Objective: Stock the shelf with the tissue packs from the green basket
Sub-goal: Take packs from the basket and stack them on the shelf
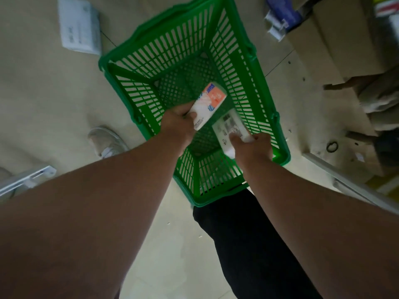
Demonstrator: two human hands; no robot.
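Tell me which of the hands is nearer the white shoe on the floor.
Left. The left hand, holding a tissue pack, is just right of the white shoe; the right hand is farther right, over the green basket.

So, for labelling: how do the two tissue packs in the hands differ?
The left hand holds a pack showing its orange-and-white printed front; the right hand holds a pack showing a white side with dark print. The left pack sits farther out. Both are gripped above the basket.

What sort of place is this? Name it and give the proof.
Probably a small shop or its stockroom. A green basket of the shopping kind stands on a tiled floor, each hand holds a retail tissue pack, and cardboard boxes are stacked on the right.
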